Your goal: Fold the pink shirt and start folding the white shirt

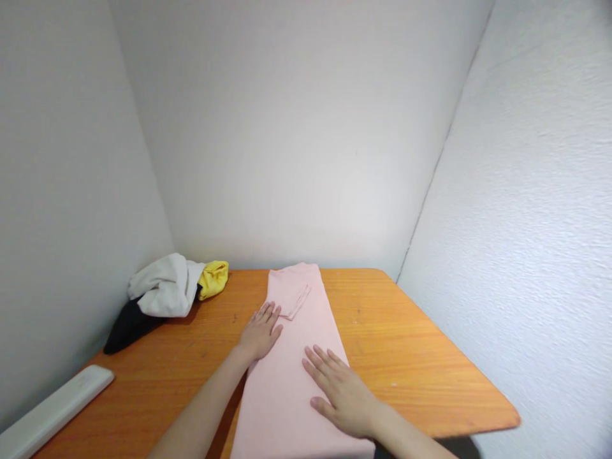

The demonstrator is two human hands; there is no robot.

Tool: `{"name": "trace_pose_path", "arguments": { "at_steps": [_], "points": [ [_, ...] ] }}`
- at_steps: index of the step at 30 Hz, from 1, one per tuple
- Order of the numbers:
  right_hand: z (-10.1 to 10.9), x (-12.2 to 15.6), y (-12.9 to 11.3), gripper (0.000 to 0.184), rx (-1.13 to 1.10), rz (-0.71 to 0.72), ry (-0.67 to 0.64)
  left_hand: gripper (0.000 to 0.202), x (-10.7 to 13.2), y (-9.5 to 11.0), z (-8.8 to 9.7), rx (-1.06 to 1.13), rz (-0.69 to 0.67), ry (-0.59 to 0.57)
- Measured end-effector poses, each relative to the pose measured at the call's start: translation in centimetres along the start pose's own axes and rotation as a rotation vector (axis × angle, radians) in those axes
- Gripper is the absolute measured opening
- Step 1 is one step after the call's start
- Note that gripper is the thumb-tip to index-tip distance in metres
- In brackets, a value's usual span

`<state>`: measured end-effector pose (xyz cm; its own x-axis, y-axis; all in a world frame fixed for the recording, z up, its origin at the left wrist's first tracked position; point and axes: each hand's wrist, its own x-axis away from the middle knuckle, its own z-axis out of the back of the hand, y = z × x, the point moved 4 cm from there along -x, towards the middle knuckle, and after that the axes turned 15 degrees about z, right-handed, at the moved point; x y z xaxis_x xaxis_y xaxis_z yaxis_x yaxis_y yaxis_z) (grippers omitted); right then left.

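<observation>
Starting at the far left, there's a white bar [52,408] on the table [406,357], then a heap of white, black and yellow clothes [162,296] in the back corner. Your left hand [261,331] lies flat, fingers spread, on the left edge of the folded pink garment [291,376] mid-table. Your right hand [342,392] presses palm-down on it too, fingers open, gripping nothing.

Two bare forearms enter from the bottom of the frame, no sleeves, watch or rings visible. Left hand [261,333] and right hand [343,394]: no gloves, nails short and unpainted.
</observation>
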<state>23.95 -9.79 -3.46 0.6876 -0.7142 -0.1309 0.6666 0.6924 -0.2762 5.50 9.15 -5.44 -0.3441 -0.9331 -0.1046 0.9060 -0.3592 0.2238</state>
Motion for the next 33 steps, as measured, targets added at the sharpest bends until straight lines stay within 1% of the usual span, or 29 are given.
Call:
{"name": "trace_pose_path", "arguments": {
  "at_steps": [3, 5, 6, 7, 9, 11, 13, 15, 17, 18, 20, 21, 24, 26, 27, 30, 33],
  "points": [
    [0.0, 3.7, -2.4, 0.064, 0.009, -0.007, -0.009, 0.058, 0.5, 0.5, 0.9, 0.004, -0.002, 0.002],
    [0.1, 5.9, -3.7, 0.07, 0.037, 0.001, -0.007, 0.058, 1.8, 1.1, 1.8, 0.004, -0.033, 0.007],
    [0.3, 6.9, -4.2, 0.075, 0.062, 0.01, -0.004, 0.057, 2.8, 1.3, 2.2, 0.003, -0.063, 0.002],
    [0.5, 7.9, -4.7, 0.08, 0.092, 0.023, -0.002, 0.056, 4.2, 1.6, 2.6, 0.002, -0.109, -0.011],
    [1.0, 9.6, -5.3, 0.089, 0.161, 0.051, 0.004, 0.053, 7.6, 2.1, 3.1, -0.002, -0.238, -0.047],
    [1.5, 10.9, -5.4, 0.09, 0.227, 0.082, 0.006, 0.051, 11.5, 2.3, 3.8, -0.016, -0.378, -0.047],
    [1.8, 11.9, -5.1, 0.087, 0.29, 0.107, -0.018, 0.054, 15.2, 2.1, 5.0, -0.073, -0.468, 0.02],
    [1.7, 12.6, -4.4, 0.084, 0.354, 0.133, -0.031, 0.06, 18.2, 1.7, 6.5, -0.17, -0.555, 0.109],
    [1.2, 12.8, -3.5, 0.083, 0.414, 0.157, -0.005, 0.065, 20.4, 1.2, 7.8, -0.26, -0.643, 0.188],
    [0.9, 12.8, -3.1, 0.082, 0.44, 0.168, 0.02, 0.065, 21.1, 1.0, 8.1, -0.291, -0.671, 0.217],
    [-0.1, 12.5, -2.3, 0.077, 0.486, 0.178, 0.066, 0.065, 21.8, 0.4, 7.9, -0.318, -0.686, 0.28],
    [-0.6, 12.2, -1.9, 0.075, 0.504, 0.178, 0.083, 0.069, 21.9, 0.1, 7.3, -0.326, -0.674, 0.314],
    [-1.7, 10.9, -1.4, 0.073, 0.532, 0.185, 0.11, 0.078, 21.5, -0.7, 4.8, -0.362, -0.622, 0.424],
    [-1.9, 10.0, -1.5, 0.071, 0.544, 0.22, 0.109, 0.073, 21.2, -0.8, 3.4, -0.413, -0.618, 0.463],
    [-1.9, 9.7, -1.6, 0.069, 0.554, 0.245, 0.111, 0.069, 21.2, -0.7, 3.0, -0.438, -0.627, 0.476],
    [-1.6, 9.2, -2.1, 0.064, 0.609, 0.339, 0.123, 0.059, 21.3, -0.2, 3.2, -0.498, -0.703, 0.502],
    [-1.4, 9.4, -2.5, 0.06, 0.708, 0.429, 0.11, 0.048, 21.6, 0.2, 3.6, -0.489, -0.801, 0.554]
  ]
}}
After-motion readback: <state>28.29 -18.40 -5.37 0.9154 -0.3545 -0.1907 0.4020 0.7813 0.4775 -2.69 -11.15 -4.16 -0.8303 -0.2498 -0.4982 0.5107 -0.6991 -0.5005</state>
